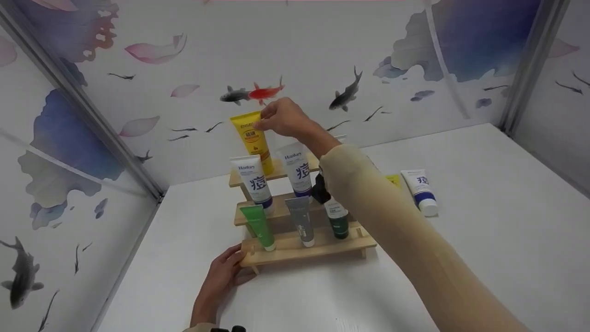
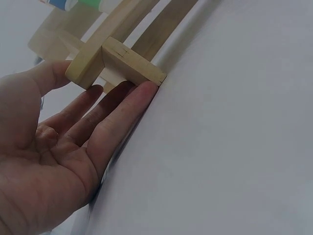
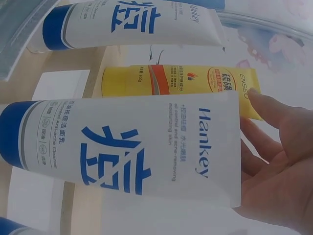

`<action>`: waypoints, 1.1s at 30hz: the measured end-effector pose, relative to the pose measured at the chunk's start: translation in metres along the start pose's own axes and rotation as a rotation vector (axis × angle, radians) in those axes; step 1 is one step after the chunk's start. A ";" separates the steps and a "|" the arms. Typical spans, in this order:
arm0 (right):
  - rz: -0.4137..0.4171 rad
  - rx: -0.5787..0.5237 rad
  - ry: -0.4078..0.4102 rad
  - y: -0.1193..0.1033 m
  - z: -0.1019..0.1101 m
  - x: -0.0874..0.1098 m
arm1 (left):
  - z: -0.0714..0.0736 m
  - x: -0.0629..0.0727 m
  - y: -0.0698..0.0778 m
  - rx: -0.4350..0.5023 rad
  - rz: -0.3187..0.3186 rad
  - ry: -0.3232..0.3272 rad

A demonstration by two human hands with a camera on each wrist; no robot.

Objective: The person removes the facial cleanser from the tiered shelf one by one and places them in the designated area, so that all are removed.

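A yellow tube (image 1: pixel 254 140) stands cap down on the top step of a three-step wooden display rack (image 1: pixel 295 251). My right hand (image 1: pixel 285 119) pinches its flat upper end between thumb and fingers; in the right wrist view the yellow tube (image 3: pixel 181 81) is partly hidden behind a white tube (image 3: pixel 122 147). Low at the rack's left end, my left hand (image 1: pixel 222 272) holds the bottom step. The left wrist view shows that hand (image 2: pixel 63 142) with its thumb against the step's end (image 2: pixel 90 61) and its fingers under it, by the foot.
Two white tubes (image 1: pixel 253 180) (image 1: pixel 297 170) stand on the middle step. A green tube (image 1: pixel 259 226), a grey tube (image 1: pixel 302 221) and a white-and-green tube (image 1: pixel 339 219) stand on the bottom step. Right of the rack, another white tube (image 1: pixel 418 186) lies beside a yellow item (image 1: pixel 393 180), partly behind my sleeve.
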State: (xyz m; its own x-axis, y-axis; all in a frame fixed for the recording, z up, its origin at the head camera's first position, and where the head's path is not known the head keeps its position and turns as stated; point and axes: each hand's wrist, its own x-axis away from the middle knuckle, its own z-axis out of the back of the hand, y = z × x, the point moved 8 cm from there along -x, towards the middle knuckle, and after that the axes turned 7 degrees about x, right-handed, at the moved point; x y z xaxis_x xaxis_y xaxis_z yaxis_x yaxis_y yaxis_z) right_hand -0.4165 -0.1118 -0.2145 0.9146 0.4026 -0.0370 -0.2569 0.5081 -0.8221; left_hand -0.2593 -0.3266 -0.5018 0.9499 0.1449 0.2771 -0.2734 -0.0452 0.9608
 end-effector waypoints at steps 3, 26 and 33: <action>-0.007 -0.013 0.021 -0.002 0.000 -0.001 | 0.000 -0.001 0.000 -0.010 0.019 0.003; 0.102 -0.038 0.148 0.012 0.056 0.012 | 0.000 0.000 -0.001 -0.017 0.067 0.027; 0.125 -0.054 0.203 0.028 0.091 0.023 | -0.002 0.000 -0.002 0.015 0.074 0.003</action>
State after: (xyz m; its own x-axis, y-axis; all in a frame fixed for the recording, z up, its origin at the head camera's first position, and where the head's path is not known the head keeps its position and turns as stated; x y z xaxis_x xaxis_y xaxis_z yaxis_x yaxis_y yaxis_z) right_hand -0.4309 -0.0189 -0.1861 0.9221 0.2955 -0.2497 -0.3602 0.4202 -0.8329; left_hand -0.2591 -0.3250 -0.5034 0.9266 0.1433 0.3477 -0.3408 -0.0705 0.9375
